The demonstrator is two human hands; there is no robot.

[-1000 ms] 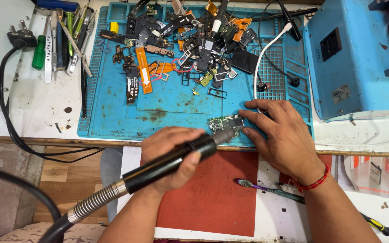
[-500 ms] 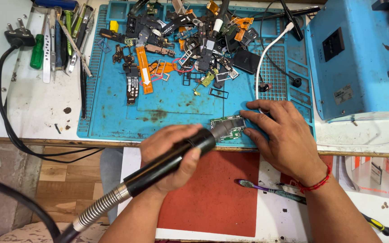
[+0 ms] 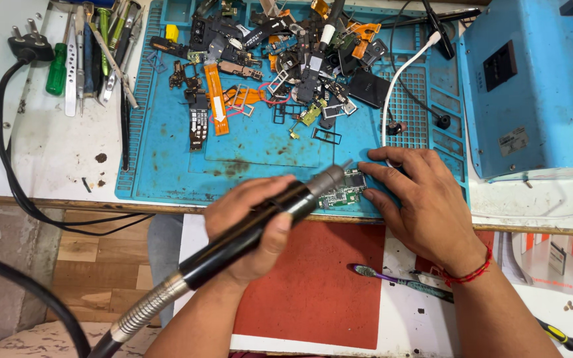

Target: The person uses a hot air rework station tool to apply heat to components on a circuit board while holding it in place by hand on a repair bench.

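Step in hand: I judge this to be grinding work on a small green circuit board (image 3: 343, 191) with a rotary handpiece (image 3: 280, 212), its tip meeting the board's near-left edge.
Left hand (image 3: 250, 229): my fingers (image 3: 276, 242) are clamped round the black barrel of the handpiece, thumb across the top, well back from the metal nose.
Right hand (image 3: 426, 205): fingers spread flat and apart, gripping nothing; the fingertips (image 3: 369, 168) press down at the board's right end and pin it.
Where the board is: flat on the blue work mat (image 3: 167, 179), at the mat's near edge, between my two hands.
Doing it well: I would keep the tip low and slanted, touch lightly and let the tool's speed do the cutting, not my weight.
Steadying: resting my left wrist on the table (image 3: 54, 152) edge should stop the nose from skating.
Hose: the flexible shaft (image 3: 147, 311) hangs off to the lower left; its pull could drag the tip, so some slack helps.
Risk: my right fingertips lie just beside the tip, so I would hold them on the far side of the board.
Clutter: the heap of loose phone parts (image 3: 280, 59) sits well apart at the mat's far side, and a toothbrush (image 3: 392, 278) lies on the red pad (image 3: 313, 285) near me.
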